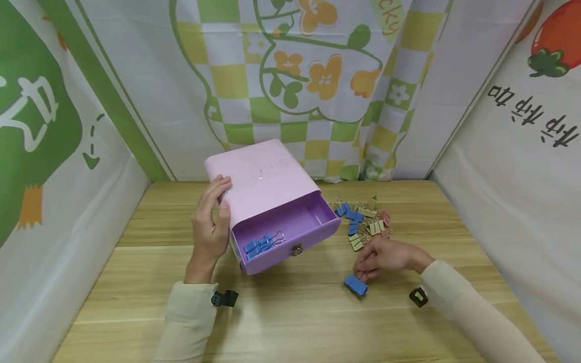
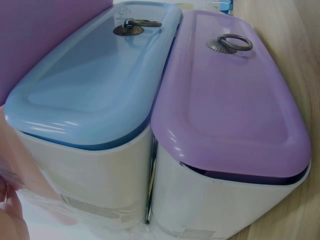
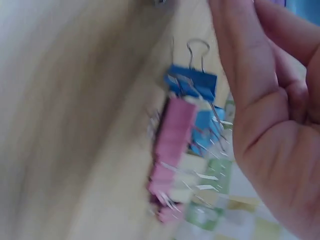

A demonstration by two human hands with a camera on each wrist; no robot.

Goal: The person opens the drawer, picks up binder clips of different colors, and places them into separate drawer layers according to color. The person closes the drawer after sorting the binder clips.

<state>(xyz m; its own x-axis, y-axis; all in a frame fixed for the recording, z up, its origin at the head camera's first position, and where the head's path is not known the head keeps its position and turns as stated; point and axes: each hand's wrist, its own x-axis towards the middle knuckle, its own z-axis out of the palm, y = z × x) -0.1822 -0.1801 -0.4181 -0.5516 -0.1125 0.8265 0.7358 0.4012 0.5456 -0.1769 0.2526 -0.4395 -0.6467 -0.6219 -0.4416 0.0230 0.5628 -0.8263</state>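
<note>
A pink drawer box (image 1: 260, 176) stands on the table, its top purple drawer (image 1: 313, 237) pulled out. Blue binder clips (image 1: 259, 246) lie in that drawer's left end. My left hand (image 1: 211, 227) rests against the box's left side, fingertips at the top edge. In the left wrist view, a blue drawer front (image 2: 95, 75) and a second purple one (image 2: 230, 100) show, each with a ring pull. My right hand (image 1: 388, 256) pinches a blue binder clip (image 1: 356, 285) just above the table, right of the box. The right wrist view hides that clip.
A pile of blue, yellow and pink binder clips (image 1: 374, 227) lies right of the box, behind my right hand. Printed cloth (image 1: 313, 136) hangs behind the wooden table (image 1: 295, 322), and printed sheets stand at both sides.
</note>
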